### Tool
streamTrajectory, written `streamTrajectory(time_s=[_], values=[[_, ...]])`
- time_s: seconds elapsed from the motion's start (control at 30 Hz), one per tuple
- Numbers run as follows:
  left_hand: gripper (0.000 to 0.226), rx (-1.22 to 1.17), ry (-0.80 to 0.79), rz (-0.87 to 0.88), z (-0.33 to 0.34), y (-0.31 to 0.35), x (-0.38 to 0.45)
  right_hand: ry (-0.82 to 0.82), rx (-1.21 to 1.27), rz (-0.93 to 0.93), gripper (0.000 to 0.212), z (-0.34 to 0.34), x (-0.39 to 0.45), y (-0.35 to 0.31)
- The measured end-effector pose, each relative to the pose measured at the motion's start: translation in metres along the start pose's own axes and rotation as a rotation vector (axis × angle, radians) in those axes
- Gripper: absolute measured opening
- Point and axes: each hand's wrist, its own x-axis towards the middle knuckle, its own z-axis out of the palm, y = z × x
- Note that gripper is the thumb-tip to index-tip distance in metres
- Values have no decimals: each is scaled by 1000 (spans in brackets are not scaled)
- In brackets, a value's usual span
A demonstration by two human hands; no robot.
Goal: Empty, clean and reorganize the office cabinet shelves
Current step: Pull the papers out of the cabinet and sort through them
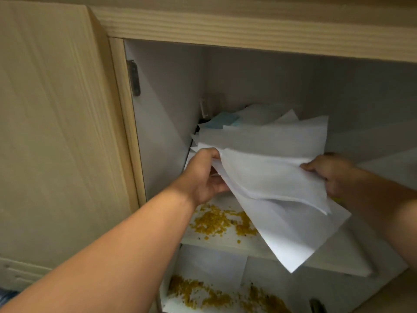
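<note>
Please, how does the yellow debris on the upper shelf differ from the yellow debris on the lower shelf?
The debris on the upper shelf lies in one patch near the front edge, partly covered by the white papers that both hands hold. The debris on the lower shelf is spread in a longer band and nothing covers it. The upper patch sits in brighter light; the lower one is more shaded. Both are small yellow-brown crumbs on a white surface.

Two hands are showing: the left hand (204, 175) at centre and the right hand (331, 175) at right. One loose sheaf of white papers (270, 172) is fanning across the middle; its sheets are overlapping too much to count. Two shelves are showing, the upper shelf (225, 241) and the lower shelf (228, 288), each carrying one scatter of yellow crumbs. One metal hinge (133, 78) is sitting at upper left.
</note>
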Motion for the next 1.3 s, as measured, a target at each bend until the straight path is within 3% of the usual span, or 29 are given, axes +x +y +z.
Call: streamTrajectory(time_s=[0.07, 0.17, 0.3, 0.6, 0.73, 0.9, 1.0, 1.13, 1.3], values=[[21, -51, 28, -8, 2, 5, 2, 0, -16, -12, 39, -4, -4, -3], [21, -85, 111, 21, 0, 3, 16, 67, -20, -72, 21, -19, -8, -5], [49, -78, 155, 46, -3, -1, 22, 223, 67, -120, 41, -35, -11, -3], [28, -217, 189, 157, -1, 10, 15, 407, 290, -207, 39, -22, -30, 13], [30, -199, 389, 212, -4, 8, 21, 461, 339, -203, 35, -21, -28, 15], [26, -129, 363, 318, 5, 7, 9, 340, 297, -144, 26, -21, -42, 16], [21, -124, 242, 381, 11, 19, -17, 274, 212, -167, 38, -29, -67, 11], [21, -141, 213, 361, 15, 32, -73, 123, 129, -76, 50, -46, -108, 9], [26, -163, 143, 327, 7, 15, -171, -35, 318, 44, 21, -75, -176, 32]])
